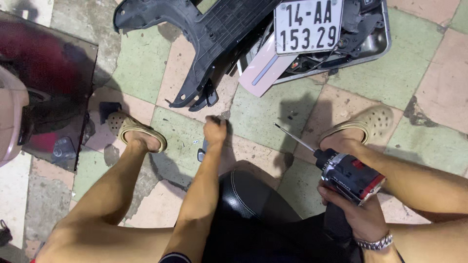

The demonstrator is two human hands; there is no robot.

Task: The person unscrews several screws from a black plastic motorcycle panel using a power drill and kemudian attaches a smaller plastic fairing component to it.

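Drill: a red, black and grey cordless drill (350, 174) with a long thin bit (294, 137), held low on the right above the tiled floor (273, 114).
Long axis: runs from lower right to upper left; the bit tip points up-left, towards the gap between the two feet.
Right hand: right hand (356, 214) wrapped closed round the drill's grip from below; metal watch bracelet (375, 242) at the wrist.
Left hand: left hand (214, 130) reaches down to the floor, well apart from the drill and left of the bit tip; fingers bunched on something small and dark, which cannot be made out.
Seat: black padded seat (248, 192) lies between the two forearms.
Feet: tan perforated sandals, left (134, 130) and right (365, 124); the right one sits just beyond the drill.
Beyond: black plastic scooter panel (195, 44) and a white number plate (308, 25) on a metal tray (380, 46) at the top.
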